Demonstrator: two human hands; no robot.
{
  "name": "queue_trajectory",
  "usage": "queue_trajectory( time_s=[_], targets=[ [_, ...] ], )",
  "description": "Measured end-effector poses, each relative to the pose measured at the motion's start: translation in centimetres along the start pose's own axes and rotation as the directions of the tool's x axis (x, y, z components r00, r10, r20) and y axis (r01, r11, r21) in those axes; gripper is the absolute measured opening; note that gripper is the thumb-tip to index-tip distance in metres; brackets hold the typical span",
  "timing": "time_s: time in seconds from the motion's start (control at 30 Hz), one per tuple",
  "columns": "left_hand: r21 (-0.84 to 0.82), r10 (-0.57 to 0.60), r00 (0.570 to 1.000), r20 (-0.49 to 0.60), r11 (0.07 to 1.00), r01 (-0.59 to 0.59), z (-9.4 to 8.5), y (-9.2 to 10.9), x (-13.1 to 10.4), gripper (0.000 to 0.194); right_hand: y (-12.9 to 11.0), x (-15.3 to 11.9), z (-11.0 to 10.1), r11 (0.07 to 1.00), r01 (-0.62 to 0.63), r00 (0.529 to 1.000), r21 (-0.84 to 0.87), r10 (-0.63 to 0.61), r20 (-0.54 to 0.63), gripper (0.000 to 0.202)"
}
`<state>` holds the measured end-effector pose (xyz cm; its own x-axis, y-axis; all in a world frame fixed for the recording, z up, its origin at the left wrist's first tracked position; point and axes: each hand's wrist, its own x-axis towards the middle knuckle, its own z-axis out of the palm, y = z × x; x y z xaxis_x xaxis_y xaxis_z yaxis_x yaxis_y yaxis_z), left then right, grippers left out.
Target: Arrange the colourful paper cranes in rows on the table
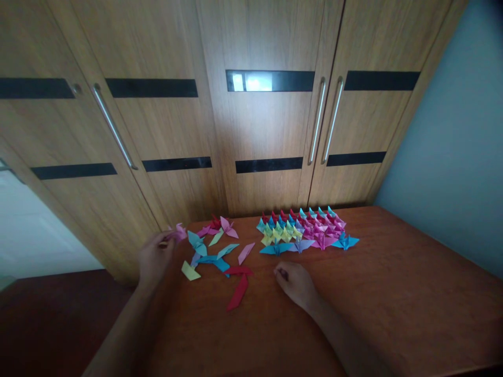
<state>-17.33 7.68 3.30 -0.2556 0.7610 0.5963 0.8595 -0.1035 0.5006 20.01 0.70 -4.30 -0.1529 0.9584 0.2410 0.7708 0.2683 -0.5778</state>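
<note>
At the table's left edge, my left hand (157,257) pinches a pink origami crane (178,232). My right hand (294,280) rests on the table with its fingers curled in; whether anything is inside them is hidden. Just beyond it stand rows of folded paper cranes (320,240) in red, blue, yellow and pink. Between my hands lies a loose scatter of folded papers, among them a red piece (238,293), a pale yellow piece (190,270), a light blue piece (197,243) and a pink piece (245,253).
The brown wooden table (412,293) runs up against a wooden wardrobe (267,131) with long metal handles. A blue-grey wall (451,173) borders the right side. Past the table's left edge lies a dark floor (58,309).
</note>
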Motion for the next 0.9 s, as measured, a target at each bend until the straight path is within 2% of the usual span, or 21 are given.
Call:
queue_trajectory(
  time_s=[0.1, 0.2, 0.3, 0.4, 0.53, 0.63, 0.7, 0.8, 0.9],
  targets=[
    [-0.104, 0.13, 0.991, -0.022, 0.986, -0.132, -0.2, 3.7, -0.7, 0.026, 0.0, 0.0, -0.1, 1.0, 0.001, 1.0, 0.027, -0.001, -0.002, 0.026],
    [-0.175, 0.314, 0.949, -0.014, 0.934, -0.312, 0.4, 7.6, -2.2, 0.023, -0.1, -0.1, -0.4, 0.997, -0.006, 1.0, 0.074, 0.006, -0.001, 0.026],
    [-0.248, 0.44, 0.898, 0.01, 0.871, -0.424, 1.9, 10.7, -4.5, 0.019, -0.4, -0.2, -0.7, 0.983, 0.0, 1.0, 0.184, -0.001, 0.003, 0.027],
    [-0.27, 0.545, 0.833, 0.097, 0.82, -0.505, 3.9, 13.0, -7.2, 0.019, -0.8, -0.4, -0.8, 0.918, 0.006, 0.999, 0.396, -0.023, 0.038, 0.032],
    [-0.287, 0.703, 0.68, 0.208, 0.709, -0.645, 5.7, 14.8, -10.4, 0.022, -1.2, -0.5, -0.5, 0.716, -0.066, 0.993, 0.695, -0.025, 0.12, 0.042],
    [-0.28, 0.776, 0.584, 0.238, 0.631, -0.724, 6.3, 15.3, -11.9, 0.023, -1.2, -0.5, -0.4, 0.589, -0.11, 0.989, 0.8, -0.012, 0.144, 0.044],
    [-0.282, 0.807, 0.556, 0.201, 0.591, -0.756, 6.5, 15.4, -12.5, 0.021, -1.3, -0.4, -0.4, 0.543, -0.118, 0.989, 0.831, -0.011, 0.148, 0.041],
    [-0.286, 0.834, 0.537, 0.123, 0.548, -0.786, 6.7, 15.6, -13.1, 0.017, -1.3, -0.3, -0.5, 0.513, -0.144, 0.985, 0.846, -0.008, 0.173, 0.036],
    [-0.325, 0.85, 0.506, 0.147, 0.525, -0.786, 6.3, 16.0, -13.2, 0.015, -1.1, -0.1, -0.5, 0.494, -0.179, 0.983, 0.851, 0.059, 0.173, 0.033]
  ],
)
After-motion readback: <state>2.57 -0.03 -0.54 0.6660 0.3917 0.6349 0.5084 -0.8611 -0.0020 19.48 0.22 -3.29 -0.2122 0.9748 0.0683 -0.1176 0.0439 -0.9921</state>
